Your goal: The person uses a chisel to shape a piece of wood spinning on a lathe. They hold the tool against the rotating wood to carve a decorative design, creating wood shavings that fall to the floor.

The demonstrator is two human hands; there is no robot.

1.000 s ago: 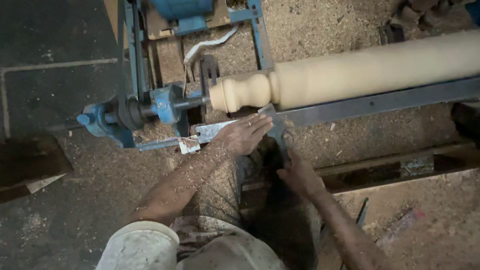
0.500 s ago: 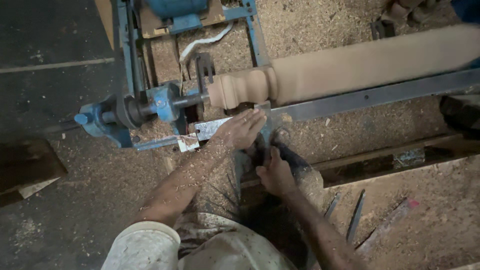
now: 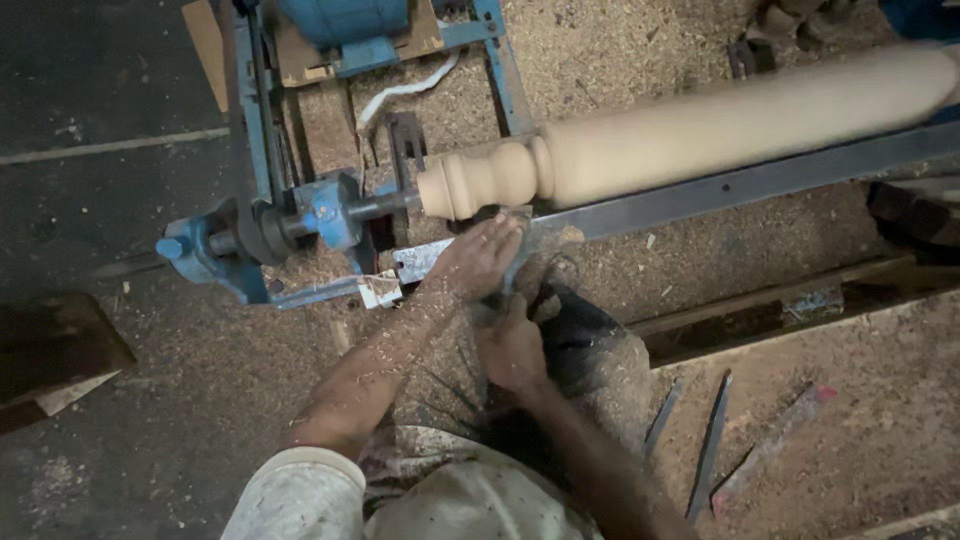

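A long pale wooden spindle [image 3: 720,125] with turned beads at its left end is mounted on a blue lathe [image 3: 290,215] and looks blurred from spinning. My left hand [image 3: 480,255] lies flat on the grey metal tool rest [image 3: 700,195], fingers pointing at the beaded end. A turning chisel [image 3: 512,275] runs under it toward the wood. My right hand [image 3: 512,350] grips the chisel's handle lower down, just in front of my knee. Both forearms are dusted with sawdust.
Sawdust covers the ground around the lathe. Several loose chisels [image 3: 710,445] lie on the ground at lower right. A wooden beam [image 3: 790,305] runs along the right. A dark wooden board [image 3: 55,350] sits at the left edge.
The view has shifted, so the lathe and spindle sit further right and lower. My right hand has drawn back toward my body along the chisel handle. My left hand stays on the rest.
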